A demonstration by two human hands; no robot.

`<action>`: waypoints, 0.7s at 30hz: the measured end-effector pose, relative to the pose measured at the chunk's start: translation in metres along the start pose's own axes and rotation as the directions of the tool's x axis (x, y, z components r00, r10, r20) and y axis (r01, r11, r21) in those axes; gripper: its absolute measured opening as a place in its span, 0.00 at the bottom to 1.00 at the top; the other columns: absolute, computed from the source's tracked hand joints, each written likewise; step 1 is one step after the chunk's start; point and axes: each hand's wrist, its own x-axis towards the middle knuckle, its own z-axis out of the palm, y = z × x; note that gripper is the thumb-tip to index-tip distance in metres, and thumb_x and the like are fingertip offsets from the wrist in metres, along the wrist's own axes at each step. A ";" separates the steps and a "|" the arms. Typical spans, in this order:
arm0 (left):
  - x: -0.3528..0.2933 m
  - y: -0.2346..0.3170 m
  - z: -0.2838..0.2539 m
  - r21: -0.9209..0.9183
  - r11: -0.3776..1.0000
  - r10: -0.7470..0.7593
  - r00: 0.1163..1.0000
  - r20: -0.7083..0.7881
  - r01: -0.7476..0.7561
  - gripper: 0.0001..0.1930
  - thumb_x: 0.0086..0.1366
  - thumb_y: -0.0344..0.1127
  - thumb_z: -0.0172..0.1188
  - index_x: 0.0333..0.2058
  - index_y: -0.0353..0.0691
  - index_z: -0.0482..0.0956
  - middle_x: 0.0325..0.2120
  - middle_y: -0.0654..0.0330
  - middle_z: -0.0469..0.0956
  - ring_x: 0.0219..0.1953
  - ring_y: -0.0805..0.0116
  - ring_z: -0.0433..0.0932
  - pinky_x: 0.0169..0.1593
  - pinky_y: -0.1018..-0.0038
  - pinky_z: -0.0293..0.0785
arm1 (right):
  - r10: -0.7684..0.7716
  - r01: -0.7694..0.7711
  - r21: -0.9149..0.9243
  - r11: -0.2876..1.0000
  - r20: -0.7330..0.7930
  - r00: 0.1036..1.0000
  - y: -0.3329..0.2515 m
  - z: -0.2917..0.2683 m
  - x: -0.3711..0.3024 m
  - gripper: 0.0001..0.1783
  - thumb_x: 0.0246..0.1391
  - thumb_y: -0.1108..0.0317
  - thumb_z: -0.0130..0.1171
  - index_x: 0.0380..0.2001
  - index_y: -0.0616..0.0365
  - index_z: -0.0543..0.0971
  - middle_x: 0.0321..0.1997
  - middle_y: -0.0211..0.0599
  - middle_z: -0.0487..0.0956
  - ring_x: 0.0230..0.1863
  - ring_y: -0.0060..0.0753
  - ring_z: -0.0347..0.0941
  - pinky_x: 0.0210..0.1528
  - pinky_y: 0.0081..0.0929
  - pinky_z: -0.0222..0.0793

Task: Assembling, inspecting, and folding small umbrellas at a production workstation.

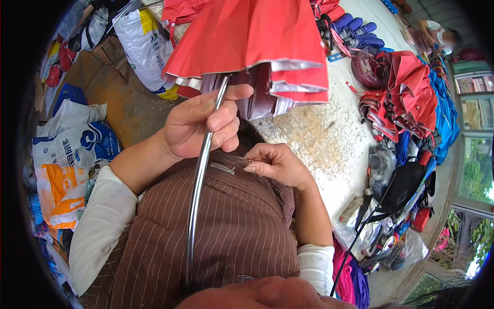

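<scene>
A red umbrella [242, 38] with a silvery inner side hangs partly folded in front of me, its canopy gathered into pleats. My left hand [203, 123] is wrapped round its shiny metal shaft [199, 180], just below the canopy's edge; the index finger points to the right. The shaft runs down in front of my brown striped apron [221, 216], and its lower end is lost in shadow. To the right of the shaft, my right hand [280, 166] is closed in a pinch close to the apron. Whatever its fingertips hold is too small to make out.
A stained white tabletop [319, 149] lies to the right, with folded red umbrellas [406, 92], purple umbrellas [355, 33] and a black pouch [406, 188] on it. Printed sacks [72, 149] crowd the left. Another person [437, 36] is at the far right.
</scene>
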 end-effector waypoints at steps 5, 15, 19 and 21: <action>0.006 0.001 0.006 0.053 0.998 -0.011 0.977 -0.213 0.023 0.23 0.66 0.36 0.45 0.57 0.33 0.56 0.32 0.61 0.74 0.33 0.68 0.74 0.42 0.67 0.71 | 0.051 0.001 0.164 0.987 -0.314 0.948 0.015 -0.015 -0.011 0.17 0.55 0.59 0.54 0.37 0.64 0.72 0.24 0.25 0.71 0.22 0.14 0.63 0.24 0.13 0.60; 0.004 -0.009 -0.011 0.043 0.998 -0.016 0.867 -0.497 0.044 0.18 0.67 0.37 0.41 0.53 0.36 0.62 0.33 0.61 0.74 0.34 0.69 0.74 0.43 0.69 0.70 | 0.081 0.209 0.304 0.930 -0.720 0.689 0.038 -0.024 -0.014 0.17 0.58 0.58 0.49 0.41 0.61 0.69 0.28 0.27 0.70 0.21 0.15 0.62 0.20 0.12 0.56; 0.004 -0.007 -0.013 -0.001 1.000 -0.017 0.926 -0.377 0.018 0.16 0.67 0.36 0.42 0.50 0.35 0.64 0.33 0.61 0.74 0.36 0.68 0.75 0.47 0.68 0.70 | -0.017 0.214 0.162 0.963 -0.759 0.650 0.024 -0.022 -0.006 0.16 0.59 0.58 0.48 0.41 0.61 0.70 0.29 0.28 0.71 0.20 0.15 0.63 0.20 0.13 0.57; 0.004 -0.008 -0.012 -0.018 1.000 -0.018 0.936 -0.352 0.012 0.16 0.67 0.37 0.42 0.50 0.35 0.64 0.33 0.61 0.74 0.35 0.69 0.74 0.45 0.68 0.69 | -0.140 0.193 -0.025 0.981 -0.779 0.611 0.014 -0.021 0.001 0.16 0.59 0.57 0.48 0.40 0.60 0.70 0.28 0.28 0.72 0.20 0.14 0.63 0.20 0.12 0.56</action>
